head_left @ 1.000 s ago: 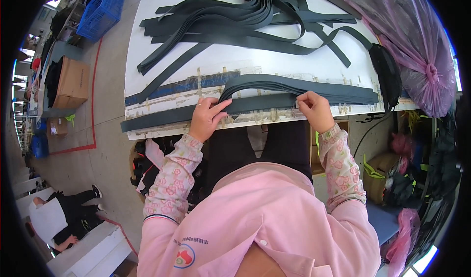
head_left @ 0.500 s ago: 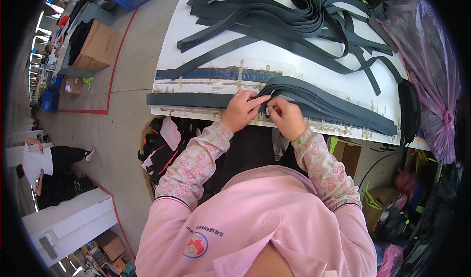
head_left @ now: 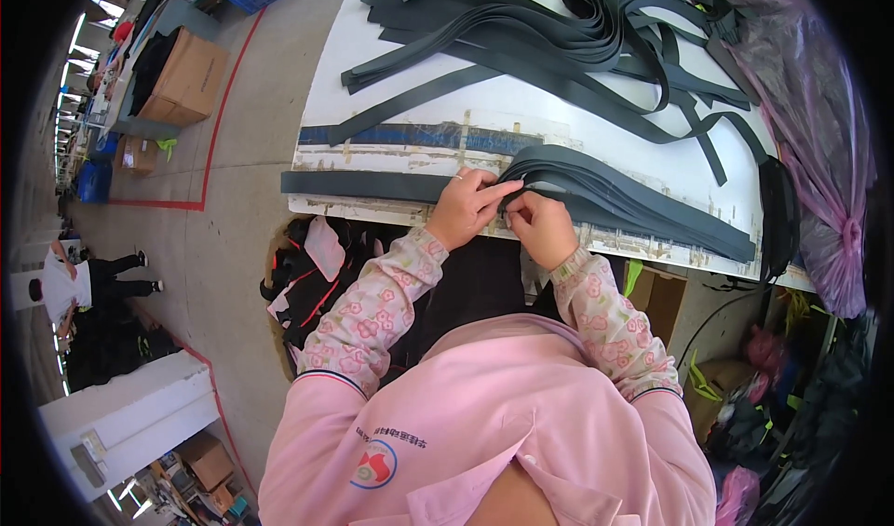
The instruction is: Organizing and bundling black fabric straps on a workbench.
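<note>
At its curved left end, the right hand point(head_left: 543, 230) pinches the grey strap bundle point(head_left: 619, 189); left hand point(head_left: 463, 211) touches there, closure unclear. Likely light, limp, sturdy; layers may slip, best held full-stack. Lies along tabletop point(head_left: 341, 107) near edge.

- Straps point(head_left: 643, 205) at the left hand point(head_left: 458, 213) and right hand point(head_left: 544, 232): matt, woven-looking
- Tabletop point(head_left: 672, 163) beyond them: smooth
- Bag point(head_left: 819, 135), far right of both: glossy, wrinkled plastic

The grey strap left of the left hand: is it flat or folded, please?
Flat: the grey strap runs straight and unfolded along the table edge to the left hand.
</note>
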Tool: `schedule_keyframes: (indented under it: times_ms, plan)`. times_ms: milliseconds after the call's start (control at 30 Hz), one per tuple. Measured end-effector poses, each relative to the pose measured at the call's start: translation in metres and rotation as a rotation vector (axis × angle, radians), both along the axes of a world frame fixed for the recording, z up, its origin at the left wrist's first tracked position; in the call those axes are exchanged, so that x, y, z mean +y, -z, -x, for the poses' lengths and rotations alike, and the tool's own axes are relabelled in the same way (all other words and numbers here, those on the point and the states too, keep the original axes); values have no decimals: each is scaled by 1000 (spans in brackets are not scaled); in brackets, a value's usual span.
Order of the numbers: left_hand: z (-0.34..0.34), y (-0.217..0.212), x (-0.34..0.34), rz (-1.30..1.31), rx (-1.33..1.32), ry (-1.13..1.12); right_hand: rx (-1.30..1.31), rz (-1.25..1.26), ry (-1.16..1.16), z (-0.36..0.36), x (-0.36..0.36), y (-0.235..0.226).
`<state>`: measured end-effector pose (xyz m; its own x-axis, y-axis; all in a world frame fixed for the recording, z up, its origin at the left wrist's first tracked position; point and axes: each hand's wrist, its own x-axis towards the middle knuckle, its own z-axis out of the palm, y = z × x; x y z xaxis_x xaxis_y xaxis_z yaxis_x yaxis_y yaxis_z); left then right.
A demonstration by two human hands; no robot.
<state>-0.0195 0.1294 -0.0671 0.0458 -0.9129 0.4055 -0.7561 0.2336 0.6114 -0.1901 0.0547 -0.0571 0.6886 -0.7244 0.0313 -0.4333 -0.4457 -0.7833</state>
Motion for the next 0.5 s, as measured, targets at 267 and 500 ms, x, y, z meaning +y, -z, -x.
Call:
schedule_keyframes:
  times_ms: [267,500]
  plan:
    - [1,-7,1,-80,-49,63,-142,-342,303,128,-59,-7]
    - [-2,-3,0,-74,-101,41,3,-54,279,160,-60,-11]
